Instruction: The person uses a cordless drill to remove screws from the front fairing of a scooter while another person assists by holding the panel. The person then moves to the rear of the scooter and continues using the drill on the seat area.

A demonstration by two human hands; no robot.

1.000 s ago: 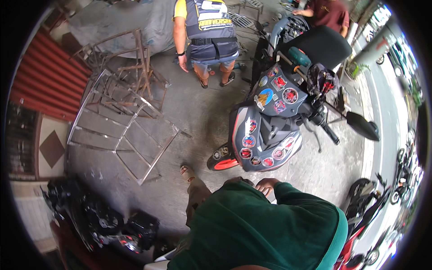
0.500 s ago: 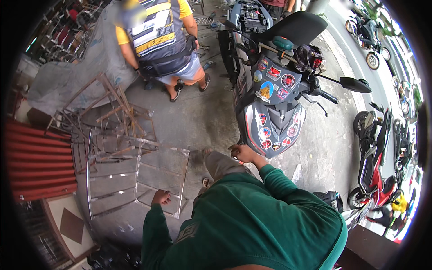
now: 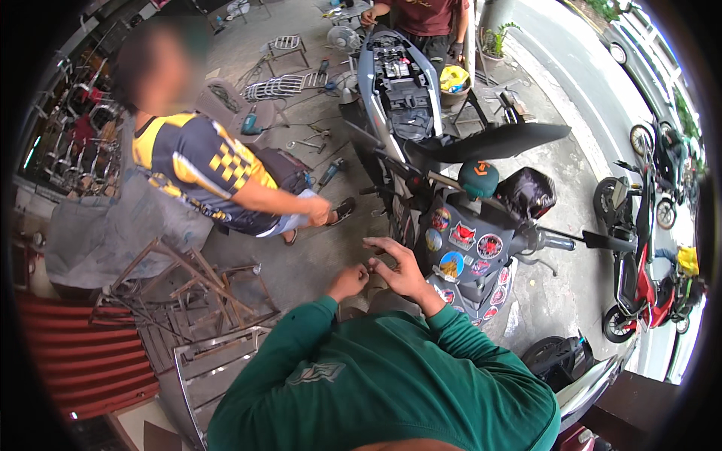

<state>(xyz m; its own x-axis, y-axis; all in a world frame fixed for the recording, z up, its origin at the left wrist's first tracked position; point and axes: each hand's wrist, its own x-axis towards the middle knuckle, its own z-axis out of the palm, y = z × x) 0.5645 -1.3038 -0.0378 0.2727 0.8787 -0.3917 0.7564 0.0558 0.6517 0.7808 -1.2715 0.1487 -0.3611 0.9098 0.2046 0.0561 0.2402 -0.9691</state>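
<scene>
My two hands are together in front of my body, beside the front of a grey scooter covered with round stickers [image 3: 470, 248]. My left hand [image 3: 348, 283] has its fingers curled in, with the fingertips close to my right thumb. Whatever it may hold is too small to make out. My right hand [image 3: 402, 269] has its fingers stretched out and bent a little, apart from the thumb; nothing shows in it. Below the hands, my trousers are mostly hidden by my green sleeves and shirt.
A person in a yellow and black shirt [image 3: 207, 161] is at the left. Beyond, another in dark red [image 3: 425, 16] stands by a stripped scooter body [image 3: 398, 83]. Rusty metal frames [image 3: 188, 278], a teal drill [image 3: 252, 122] and a red motorcycle [image 3: 647, 286] are around.
My hands have come together from apart; the left has moved right and up, away from the metal frame. The person in yellow and black has turned sideways. My view has shifted.
</scene>
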